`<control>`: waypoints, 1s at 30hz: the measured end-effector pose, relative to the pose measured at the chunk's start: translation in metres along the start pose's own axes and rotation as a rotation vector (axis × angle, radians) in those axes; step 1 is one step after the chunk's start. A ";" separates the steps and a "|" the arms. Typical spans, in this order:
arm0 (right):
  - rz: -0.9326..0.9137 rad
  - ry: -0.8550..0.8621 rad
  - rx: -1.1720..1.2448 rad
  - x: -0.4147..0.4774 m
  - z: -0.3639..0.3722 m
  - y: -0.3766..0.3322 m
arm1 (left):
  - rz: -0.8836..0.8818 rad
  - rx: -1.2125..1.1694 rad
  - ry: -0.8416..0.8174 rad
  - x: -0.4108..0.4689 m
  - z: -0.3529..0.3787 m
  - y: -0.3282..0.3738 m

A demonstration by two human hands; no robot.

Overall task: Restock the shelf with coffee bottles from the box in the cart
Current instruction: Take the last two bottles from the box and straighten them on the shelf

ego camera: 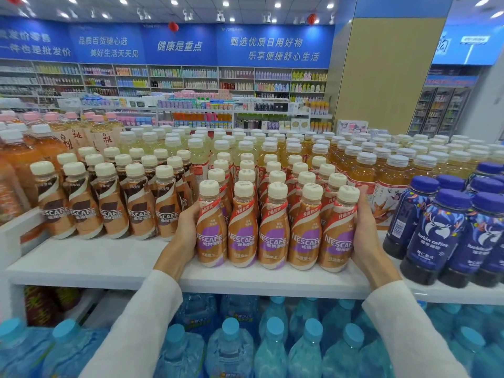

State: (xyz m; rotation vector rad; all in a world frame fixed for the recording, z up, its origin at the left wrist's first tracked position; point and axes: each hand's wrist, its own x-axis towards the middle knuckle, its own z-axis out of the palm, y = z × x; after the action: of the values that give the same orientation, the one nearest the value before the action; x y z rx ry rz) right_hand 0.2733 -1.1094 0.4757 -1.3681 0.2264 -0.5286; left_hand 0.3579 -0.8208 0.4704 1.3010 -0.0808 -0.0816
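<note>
Several purple-and-tan Nescafe coffee bottles (274,230) with cream caps stand in rows near the front of the white shelf (114,261). My left hand (185,230) presses flat against the left end of the front row. My right hand (364,230) presses flat against the right end, its fingers reaching up beside the last bottle. The block of bottles sits squeezed between both palms. The cart and the box are out of view.
Brown-label Nescafe bottles (109,211) stand to the left, dark blue Luckin coffee bottles (447,236) to the right. Tea and juice bottles (245,151) fill the shelf behind. Large blue water jugs (231,345) sit on the level below. Store aisles lie beyond.
</note>
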 end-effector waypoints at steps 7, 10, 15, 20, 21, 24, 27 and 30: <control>-0.017 -0.081 -0.055 -0.015 -0.004 -0.007 | 0.069 -0.084 -0.015 -0.004 -0.003 -0.003; -0.003 -0.157 -0.146 -0.023 -0.016 -0.009 | 0.127 -0.031 -0.134 -0.013 -0.021 -0.009; -0.035 -0.261 -0.403 -0.040 -0.026 0.003 | 0.163 0.402 -0.327 -0.022 -0.036 -0.023; -0.061 -0.217 -0.391 -0.045 -0.024 0.022 | 0.230 0.480 -0.237 -0.026 -0.027 -0.025; -0.059 -0.210 -0.389 -0.044 -0.023 0.022 | 0.235 0.483 -0.232 -0.025 -0.027 -0.026; -0.036 -0.199 -0.394 -0.042 -0.025 0.022 | 0.239 0.496 -0.217 -0.026 -0.027 -0.026; -0.034 -0.196 -0.407 -0.042 -0.025 0.022 | 0.254 0.505 -0.208 -0.028 -0.024 -0.026; -0.034 -0.196 -0.403 -0.042 -0.026 0.022 | 0.265 0.492 -0.201 -0.030 -0.023 -0.026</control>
State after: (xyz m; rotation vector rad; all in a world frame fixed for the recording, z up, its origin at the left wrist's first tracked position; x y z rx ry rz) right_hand 0.2308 -1.1094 0.4428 -1.8077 0.1540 -0.3843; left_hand 0.3304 -0.8028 0.4384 1.7580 -0.4675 0.0377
